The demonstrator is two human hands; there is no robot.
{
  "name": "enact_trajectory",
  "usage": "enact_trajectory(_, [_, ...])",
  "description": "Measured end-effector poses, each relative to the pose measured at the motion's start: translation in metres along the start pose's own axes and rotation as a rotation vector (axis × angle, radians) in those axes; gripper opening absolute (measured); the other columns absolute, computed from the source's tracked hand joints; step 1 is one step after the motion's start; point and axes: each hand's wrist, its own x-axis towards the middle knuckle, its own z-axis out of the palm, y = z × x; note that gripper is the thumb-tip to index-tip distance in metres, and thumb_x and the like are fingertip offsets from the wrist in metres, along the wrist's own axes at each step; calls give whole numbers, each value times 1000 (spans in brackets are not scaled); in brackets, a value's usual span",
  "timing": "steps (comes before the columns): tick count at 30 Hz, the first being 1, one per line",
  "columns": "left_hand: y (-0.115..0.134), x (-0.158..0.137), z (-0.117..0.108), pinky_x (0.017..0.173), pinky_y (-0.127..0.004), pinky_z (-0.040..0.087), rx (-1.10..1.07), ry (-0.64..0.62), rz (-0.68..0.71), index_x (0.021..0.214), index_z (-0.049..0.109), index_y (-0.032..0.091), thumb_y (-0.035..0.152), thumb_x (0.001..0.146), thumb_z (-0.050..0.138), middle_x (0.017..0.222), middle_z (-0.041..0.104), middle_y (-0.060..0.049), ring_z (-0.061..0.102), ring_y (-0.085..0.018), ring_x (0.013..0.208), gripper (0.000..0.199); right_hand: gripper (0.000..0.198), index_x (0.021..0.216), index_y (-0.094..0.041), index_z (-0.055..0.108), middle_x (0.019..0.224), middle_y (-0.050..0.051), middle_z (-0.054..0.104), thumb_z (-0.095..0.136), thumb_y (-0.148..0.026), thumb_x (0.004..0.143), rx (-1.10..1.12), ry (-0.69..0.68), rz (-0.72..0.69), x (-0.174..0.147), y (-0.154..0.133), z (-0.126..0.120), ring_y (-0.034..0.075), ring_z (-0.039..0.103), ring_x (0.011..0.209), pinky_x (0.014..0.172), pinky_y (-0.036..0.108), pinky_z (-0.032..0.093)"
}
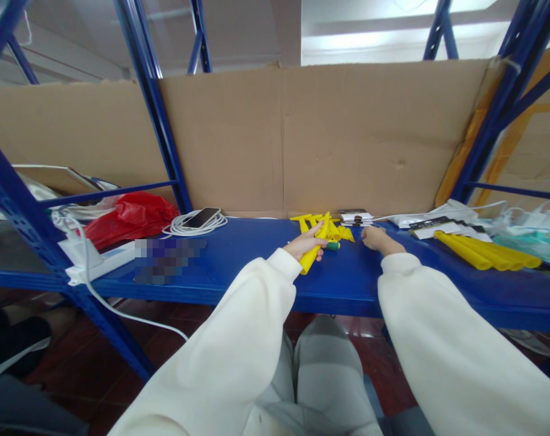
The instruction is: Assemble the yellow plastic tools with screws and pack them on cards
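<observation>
1. Left hand [304, 243]: we have it wrapped around a yellow tube [308, 261], mid-length. Right hand [377, 240]: fingers curled, just above or on the blue shelf [256, 236]; we can't tell if it pinches anything.
2. Tube sits near centre, tilted, wider end near us and low, narrower end far and slightly right.
3. To do this well, we'd keep the left grip firm but light, since the tube looks hollow and might dent.
4. We'd hold the tube angle steady and bring the right fingers in from the right, clear of the green handle [333, 246] just beside the left hand.
5. We'd also avoid brushing the small yellow pieces [307, 221] beyond the left hand.
6. Looks: plain bright yellow, smooth, tapering; similar yellow tubes [490, 252] lie side by side at far right. Fine detail too small to read.
</observation>
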Motion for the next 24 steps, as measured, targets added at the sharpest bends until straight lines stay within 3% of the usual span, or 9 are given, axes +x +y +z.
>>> enact_trajectory(5, [4,-5,3,43,-16,36,14,11,-20,165,6,33,-1,91,46,68,46,8,42,-5,42,91,35,110,-15,76,106,14,77,60,-5,81,-47,-49,20,0,0,1,24,72,102,90,30,52])
enact_trajectory(16, [5,-6,3,44,-17,38,16,-10,-33,165,13,34,1,92,48,71,47,7,42,-5,43,87,35,107,-9,77,112,19,76,53,-3,83,-115,-119,32,-8,-12,-9,26,71,110,91,29,52])
enact_trajectory(24, [3,-3,0,45,-17,38,0,-22,-28,165,8,34,1,91,49,70,48,7,43,-6,43,91,32,103,-9,77,113,21,75,53,-3,83,-122,-133,22,-11,-14,-12,26,71,109,89,28,52])
